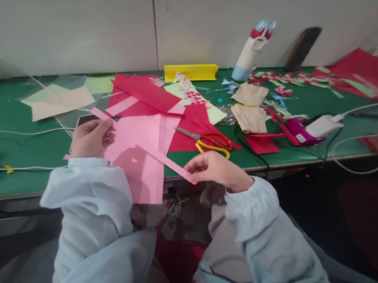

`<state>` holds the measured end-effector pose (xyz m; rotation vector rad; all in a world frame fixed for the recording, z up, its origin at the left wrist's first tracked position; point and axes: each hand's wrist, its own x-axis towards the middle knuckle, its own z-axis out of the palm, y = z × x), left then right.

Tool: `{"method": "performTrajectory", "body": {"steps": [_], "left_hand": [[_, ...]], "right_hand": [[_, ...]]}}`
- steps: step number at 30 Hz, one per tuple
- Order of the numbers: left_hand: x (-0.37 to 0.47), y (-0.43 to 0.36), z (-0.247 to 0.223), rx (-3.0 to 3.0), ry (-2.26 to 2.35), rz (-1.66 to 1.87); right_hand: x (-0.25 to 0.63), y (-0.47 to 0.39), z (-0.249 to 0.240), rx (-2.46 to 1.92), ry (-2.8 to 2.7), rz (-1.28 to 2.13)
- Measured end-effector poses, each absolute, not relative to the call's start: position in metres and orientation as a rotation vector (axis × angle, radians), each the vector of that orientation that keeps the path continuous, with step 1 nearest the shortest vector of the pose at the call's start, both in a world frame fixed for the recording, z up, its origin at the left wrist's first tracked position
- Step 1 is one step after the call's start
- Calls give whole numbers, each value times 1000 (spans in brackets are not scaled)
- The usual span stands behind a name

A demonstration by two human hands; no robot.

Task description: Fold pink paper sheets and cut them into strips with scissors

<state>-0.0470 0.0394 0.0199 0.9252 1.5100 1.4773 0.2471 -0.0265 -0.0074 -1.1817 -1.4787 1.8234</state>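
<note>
My left hand (93, 137) is pinched on a pink paper strip whose end sticks up past the fingertips, above the left part of a large pink sheet (143, 166). Between thumb and fingers of my right hand (211, 168) is the end of another pink strip (165, 161), which slants up and left over the sheet. The sheet hangs a little over the table's front edge. Just beyond my right hand lie scissors (210, 141) with red and yellow handles, partly on red paper (187, 130). Red sheets (151, 93) lie behind the pink one.
A yellow holder (191, 72) and a white and blue bottle (250, 54) stand at the back of the green table (5, 119). Woven red and green strips (288, 77), beige cloth pieces (251, 117) and a purple socket block (301, 132) with cables are at the right.
</note>
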Motion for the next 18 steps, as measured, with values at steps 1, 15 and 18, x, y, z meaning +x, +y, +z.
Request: {"method": "performTrajectory", "body": {"steps": [1, 15, 18], "left_hand": [[-47, 39, 21, 906, 1526, 1474], [-19, 26, 26, 1144, 1387, 1107], [-2, 20, 31, 1227, 1345, 960]], "right_hand": [[248, -27, -8, -1182, -1482, 1829], [239, -31, -8, -1104, -1693, 1755], [225, -31, -6, -1191, -1667, 1549]]}}
